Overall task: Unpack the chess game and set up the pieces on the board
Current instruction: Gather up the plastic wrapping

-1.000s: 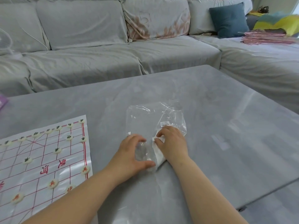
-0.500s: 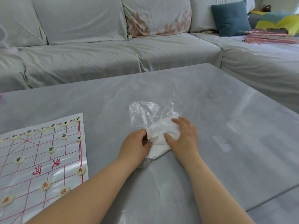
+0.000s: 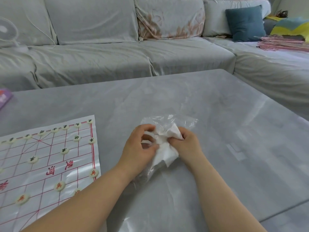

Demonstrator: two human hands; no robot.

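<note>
- Clutching a crumpled clear plastic bag [image 3: 184, 121] in left hand [image 3: 140, 148], fingers curled round it.
- Pinching a white paper wad [image 3: 165, 153] in right hand [image 3: 187, 144], against the bag, mid-counter [image 3: 234, 131].
- Left of the bundle, apart from it: Chinese chess board sheet [image 3: 50, 164], lying flat, round pieces [image 3: 64, 150] on its lines.
- Beyond, a grey sofa [image 3: 100, 61].

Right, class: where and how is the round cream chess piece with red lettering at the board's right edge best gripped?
Pinch the round cream chess piece by its rim, coming straight down from above. It is a flat disc lying face up on the white plastic board sheet, so only opposite sides of its edge offer a grip, and its neighbours stand apart.
</note>
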